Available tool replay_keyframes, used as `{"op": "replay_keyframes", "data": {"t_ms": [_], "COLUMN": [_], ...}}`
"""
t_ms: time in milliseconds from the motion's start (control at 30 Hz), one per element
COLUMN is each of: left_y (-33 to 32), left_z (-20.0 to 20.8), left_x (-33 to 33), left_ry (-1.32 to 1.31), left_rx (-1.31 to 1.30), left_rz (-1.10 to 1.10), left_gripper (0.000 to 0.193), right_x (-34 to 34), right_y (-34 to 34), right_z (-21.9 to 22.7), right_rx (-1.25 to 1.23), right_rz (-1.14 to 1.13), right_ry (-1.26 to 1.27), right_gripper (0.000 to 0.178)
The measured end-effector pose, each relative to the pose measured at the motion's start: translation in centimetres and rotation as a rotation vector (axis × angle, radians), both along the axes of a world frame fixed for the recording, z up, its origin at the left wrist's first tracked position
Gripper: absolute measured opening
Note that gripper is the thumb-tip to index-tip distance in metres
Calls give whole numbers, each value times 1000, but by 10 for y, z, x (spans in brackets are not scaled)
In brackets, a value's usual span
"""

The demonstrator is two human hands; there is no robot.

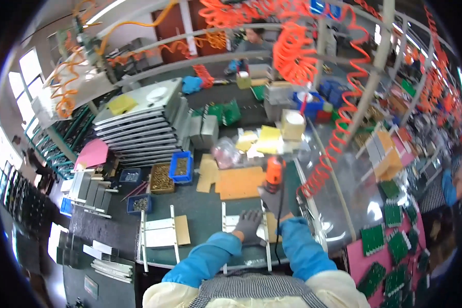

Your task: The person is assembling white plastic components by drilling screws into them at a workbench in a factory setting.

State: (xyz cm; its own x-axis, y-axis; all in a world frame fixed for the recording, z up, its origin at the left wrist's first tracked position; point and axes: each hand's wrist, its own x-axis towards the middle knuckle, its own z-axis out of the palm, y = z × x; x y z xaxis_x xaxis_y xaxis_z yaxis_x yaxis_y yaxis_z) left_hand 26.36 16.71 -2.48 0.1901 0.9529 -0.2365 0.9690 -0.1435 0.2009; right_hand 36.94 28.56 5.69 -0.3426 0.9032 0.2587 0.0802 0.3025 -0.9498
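Observation:
My right hand point(276, 201), in a grey glove, is closed round an orange power screwdriver point(273, 172) with a dark cord running down. My left hand point(249, 226), also gloved, lies with its fingers stretched out over a white metal panel point(231, 224) set between two upright white rails point(224, 215). Much of that panel is hidden under the hand. Left of it on the green bench is a second white panel point(159, 233) with matching rails and a piece of brown cardboard point(182, 230) at its right side.
Beyond my hands lie brown cardboard sheets point(241, 183). Further left, a blue bin point(180, 167) and a cardboard box point(162, 178) hold small metal parts. A stack of grey panels point(143, 128) rises behind. Red coiled hoses point(295, 54) hang overhead. Green boards point(372, 240) lie at right.

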Motion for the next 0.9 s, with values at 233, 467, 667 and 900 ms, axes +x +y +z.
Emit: {"op": "replay_keyframes", "data": {"t_ms": [233,467,667,900], "left_y": [-4,-15,-1,-9], "left_z": [1,10,-17,-5], "left_x": [-13,-30,-9,-15], "left_ry": [-157,-168,-207,-230], "left_rx": [85,-32,-9,-22], "left_rz": [16,80,25,64], "left_gripper": [136,136,141,145], "right_x": [-6,-26,-7,-17], "right_y": [-7,-18,-15,-15], "right_z": [20,19,17,19], "right_rx": [13,-199,-154,-144], "right_rz": [-38,0,53,90], "right_ry": [-6,127,278,259], "right_gripper": [23,29,25,44]}}
